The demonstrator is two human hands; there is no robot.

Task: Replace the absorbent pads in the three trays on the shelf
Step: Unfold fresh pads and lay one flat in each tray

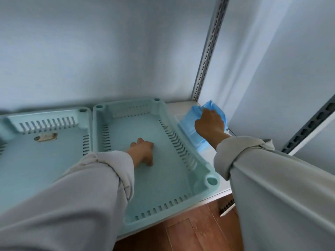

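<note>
The left tray (45,142) sits beside the left hand (143,151), which rests with curled fingers, holding nothing, on the middle tray's (181,142) floor. To its right, the right hand (209,124) grips the blue pads (190,129).

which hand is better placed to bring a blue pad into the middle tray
Right. The right hand already grips the blue pads lying on the shelf just right of the middle tray. The left hand rests on that tray's floor, farther from the pads.
</note>
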